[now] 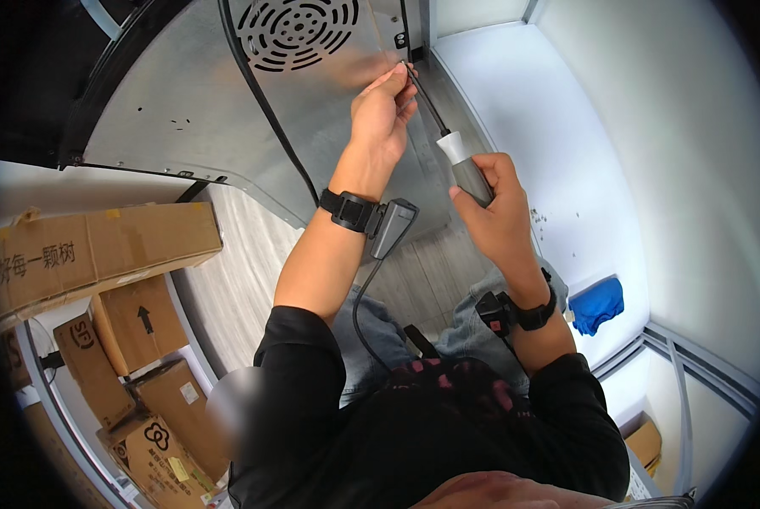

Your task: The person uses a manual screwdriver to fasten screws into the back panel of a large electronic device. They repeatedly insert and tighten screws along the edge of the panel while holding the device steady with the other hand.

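My right hand (500,204) is closed around the grey handle of a screwdriver (470,174) with a white collar. Its dark shaft slants up and to the left. At the shaft's far end, the fingers of my left hand (386,103) are pinched together by the tip, close to the right edge of a bare metal panel (185,102). Whether a screw sits between those fingers is hidden. The panel has a round slotted vent (299,27) above and left of my left hand. A black cable (265,102) runs down across the panel, left of my forearm.
Several cardboard boxes (117,246) are stacked at the left on and around a metal-framed rack. On the white surface (558,161) at the right lie small scattered bits (539,217) and a blue cloth (597,304). Black straps with small devices are on both wrists, the left one cabled.
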### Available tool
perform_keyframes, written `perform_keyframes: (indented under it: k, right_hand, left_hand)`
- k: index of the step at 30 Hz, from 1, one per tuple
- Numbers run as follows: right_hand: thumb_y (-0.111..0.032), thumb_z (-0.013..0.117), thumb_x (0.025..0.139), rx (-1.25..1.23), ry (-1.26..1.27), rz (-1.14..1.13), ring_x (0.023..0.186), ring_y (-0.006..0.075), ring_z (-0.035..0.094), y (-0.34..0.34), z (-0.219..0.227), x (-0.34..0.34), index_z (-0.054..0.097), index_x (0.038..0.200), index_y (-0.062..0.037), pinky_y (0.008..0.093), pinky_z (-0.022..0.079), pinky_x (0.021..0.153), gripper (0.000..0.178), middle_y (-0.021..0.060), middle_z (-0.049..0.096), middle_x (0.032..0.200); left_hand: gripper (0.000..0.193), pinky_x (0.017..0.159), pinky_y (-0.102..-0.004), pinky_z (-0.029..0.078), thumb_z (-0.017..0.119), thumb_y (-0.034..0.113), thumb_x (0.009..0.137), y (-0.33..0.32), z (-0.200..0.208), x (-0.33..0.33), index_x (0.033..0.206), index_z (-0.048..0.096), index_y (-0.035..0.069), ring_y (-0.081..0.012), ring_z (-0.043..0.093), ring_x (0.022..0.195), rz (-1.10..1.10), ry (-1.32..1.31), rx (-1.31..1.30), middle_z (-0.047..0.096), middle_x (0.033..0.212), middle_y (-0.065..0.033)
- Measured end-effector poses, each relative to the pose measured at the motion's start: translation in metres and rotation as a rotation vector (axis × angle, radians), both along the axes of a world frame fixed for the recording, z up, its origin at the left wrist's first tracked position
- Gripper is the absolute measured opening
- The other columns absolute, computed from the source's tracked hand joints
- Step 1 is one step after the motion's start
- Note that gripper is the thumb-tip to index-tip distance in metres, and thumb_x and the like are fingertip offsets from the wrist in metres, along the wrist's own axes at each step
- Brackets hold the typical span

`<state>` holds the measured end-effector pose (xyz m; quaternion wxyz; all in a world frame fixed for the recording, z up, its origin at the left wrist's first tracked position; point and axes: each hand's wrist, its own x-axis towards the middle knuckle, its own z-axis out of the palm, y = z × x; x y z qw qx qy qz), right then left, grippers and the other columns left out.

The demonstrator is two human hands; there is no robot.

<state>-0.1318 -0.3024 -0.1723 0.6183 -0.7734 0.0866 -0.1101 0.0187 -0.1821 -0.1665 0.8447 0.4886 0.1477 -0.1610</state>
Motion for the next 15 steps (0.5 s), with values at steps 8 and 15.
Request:
perform_keyframes:
  k: [8,15]
  right_hand:
    - [-0.010,0.068,0.076,0.039,0.088,0.010,0.072,0.0220,0.063,-0.001,0.006,0.001,0.050,0.100,-0.0017,0.0312,0.047,0.065,0.031,0.0128,0.064,0.084]
    - [-0.011,0.070,0.075,0.114,0.189,-0.010,0.071,0.0191,0.061,-0.004,0.016,0.001,0.053,0.108,0.0002,0.0300,0.048,0.064,0.039,0.0132,0.060,0.093]
  left_hand:
    - [0.017,0.069,-0.0250,0.045,0.053,0.021,0.094,0.005,-0.003,0.001,0.099,0.062,0.008,-0.0098,0.055,0.077,-0.068,-0.037,-0.007,0.063,0.093,-0.0003]
    - [0.026,0.068,-0.0277,0.053,0.041,0.019,0.098,0.010,0.012,-0.011,0.106,0.056,-0.001,-0.0171,0.063,0.079,-0.321,-0.101,-0.048,0.064,0.096,-0.0101]
